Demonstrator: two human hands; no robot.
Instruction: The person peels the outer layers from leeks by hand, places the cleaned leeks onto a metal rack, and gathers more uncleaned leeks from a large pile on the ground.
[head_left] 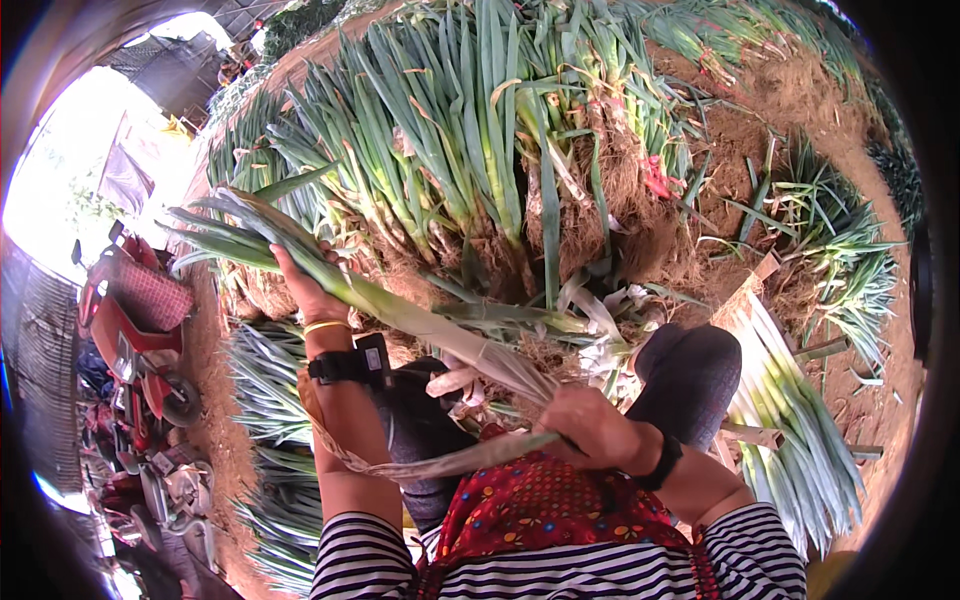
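A long large green onion [405, 312] lies slantwise across my lap, its green leaves to the upper left and its pale stalk toward the lower right. My left hand [308, 290] is wrapped round it where the leaves meet the stalk. At the other end my right hand [597, 428] is closed on the loose, papery outer skin at the stalk's end. A long peeled strip of skin [455, 460] runs from the right hand back beside my left forearm. The root end is hidden by the right hand.
In front stands a large heap of unpeeled green onions [450, 150] with roots and soil. Peeled green onions [795, 420] lie at the right, more green onions [275, 480] at the left. Leaf scraps [600, 320] litter the ground between my knees. A red tricycle [140, 330] stands at the far left.
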